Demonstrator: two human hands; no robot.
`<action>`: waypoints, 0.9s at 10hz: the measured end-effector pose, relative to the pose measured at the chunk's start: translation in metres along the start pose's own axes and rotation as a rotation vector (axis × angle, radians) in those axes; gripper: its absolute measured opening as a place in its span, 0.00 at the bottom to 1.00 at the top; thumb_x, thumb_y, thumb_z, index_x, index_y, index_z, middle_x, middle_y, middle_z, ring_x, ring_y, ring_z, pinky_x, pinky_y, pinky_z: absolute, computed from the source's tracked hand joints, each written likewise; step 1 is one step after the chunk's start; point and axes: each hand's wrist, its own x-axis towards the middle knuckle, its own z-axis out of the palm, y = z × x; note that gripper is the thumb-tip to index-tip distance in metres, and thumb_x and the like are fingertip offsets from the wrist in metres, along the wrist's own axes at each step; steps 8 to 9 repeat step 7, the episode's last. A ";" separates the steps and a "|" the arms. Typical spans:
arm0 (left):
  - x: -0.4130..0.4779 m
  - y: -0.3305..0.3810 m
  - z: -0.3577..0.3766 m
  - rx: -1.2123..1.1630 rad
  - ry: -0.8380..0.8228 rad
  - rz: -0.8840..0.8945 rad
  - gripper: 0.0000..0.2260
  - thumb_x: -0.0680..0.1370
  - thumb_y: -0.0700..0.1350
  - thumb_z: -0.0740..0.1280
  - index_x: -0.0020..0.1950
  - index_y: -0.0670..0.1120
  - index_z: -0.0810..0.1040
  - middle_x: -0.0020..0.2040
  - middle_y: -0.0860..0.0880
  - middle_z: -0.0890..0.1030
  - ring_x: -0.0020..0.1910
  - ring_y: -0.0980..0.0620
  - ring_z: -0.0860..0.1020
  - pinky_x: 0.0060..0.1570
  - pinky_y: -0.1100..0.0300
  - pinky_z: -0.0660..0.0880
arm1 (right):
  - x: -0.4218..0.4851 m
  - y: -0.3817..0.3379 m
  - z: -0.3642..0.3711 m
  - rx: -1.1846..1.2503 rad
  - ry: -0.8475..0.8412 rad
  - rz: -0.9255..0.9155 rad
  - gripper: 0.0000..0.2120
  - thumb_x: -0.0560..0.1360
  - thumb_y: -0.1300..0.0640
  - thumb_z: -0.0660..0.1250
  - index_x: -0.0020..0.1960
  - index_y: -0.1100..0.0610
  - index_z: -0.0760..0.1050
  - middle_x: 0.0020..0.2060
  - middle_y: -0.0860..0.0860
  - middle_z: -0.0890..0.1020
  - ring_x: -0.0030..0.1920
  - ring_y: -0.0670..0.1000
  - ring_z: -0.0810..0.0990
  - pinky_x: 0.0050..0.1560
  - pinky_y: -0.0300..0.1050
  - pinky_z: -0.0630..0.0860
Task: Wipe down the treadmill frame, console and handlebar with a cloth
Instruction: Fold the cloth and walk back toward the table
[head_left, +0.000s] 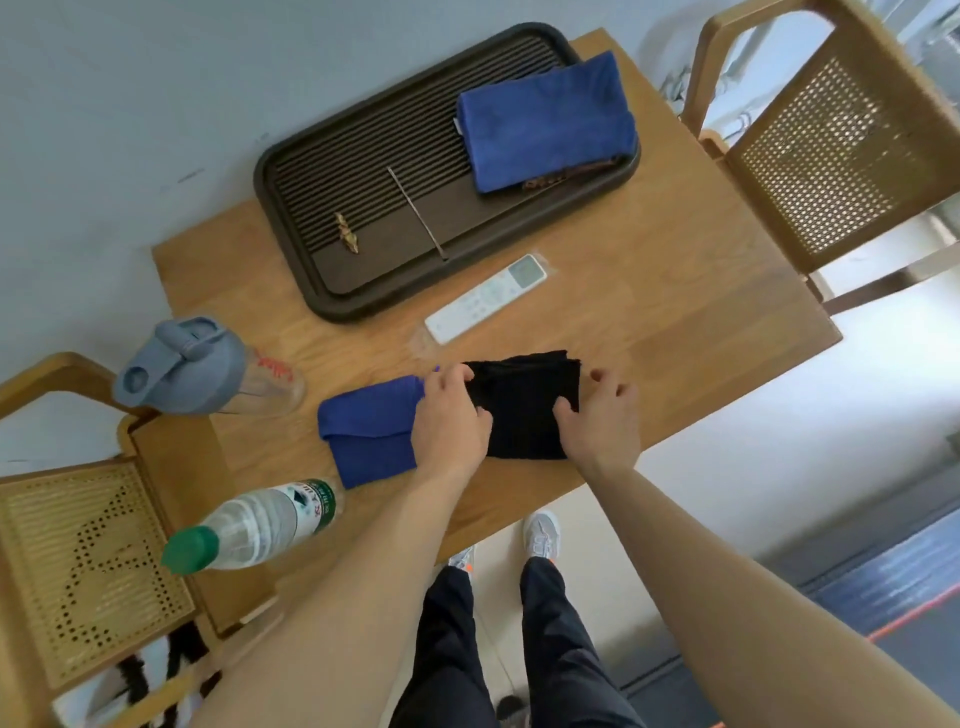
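Well, risk first: left forearm (363, 561) runs just beside the green-capped water bottle (260, 525) near the table's front edge; a sideways swing on lift-off would likely knock it over; the folded blue cloth (369, 436) sits right by the grab zone and may drag along. Left hand (452, 415) and right hand (597, 415) both narrow, fingers curled, pinching opposite edges of the folded black cloth (524, 415), flat on the wooden table (675, 312); remote (488, 299) just beyond; slatted tray (322, 304) farther back.
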 end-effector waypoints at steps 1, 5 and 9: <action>-0.016 -0.006 0.014 0.105 0.049 0.083 0.17 0.76 0.36 0.66 0.58 0.50 0.66 0.60 0.46 0.69 0.39 0.47 0.75 0.32 0.54 0.69 | -0.008 0.001 0.009 -0.028 -0.028 -0.142 0.24 0.77 0.53 0.67 0.71 0.50 0.65 0.61 0.55 0.70 0.54 0.59 0.78 0.47 0.51 0.76; -0.008 -0.013 -0.005 0.438 0.160 -0.013 0.16 0.73 0.52 0.72 0.58 0.49 0.76 0.64 0.44 0.71 0.57 0.44 0.69 0.51 0.52 0.72 | 0.028 -0.055 0.009 -0.374 -0.137 -0.491 0.24 0.78 0.54 0.63 0.73 0.48 0.63 0.64 0.56 0.70 0.61 0.60 0.72 0.50 0.54 0.77; -0.017 -0.006 -0.050 0.219 0.026 -0.141 0.24 0.78 0.54 0.68 0.70 0.48 0.69 0.66 0.45 0.69 0.63 0.43 0.69 0.49 0.52 0.73 | 0.023 -0.073 -0.041 -0.500 -0.234 -0.549 0.24 0.79 0.52 0.61 0.74 0.47 0.64 0.66 0.57 0.69 0.65 0.60 0.69 0.56 0.55 0.74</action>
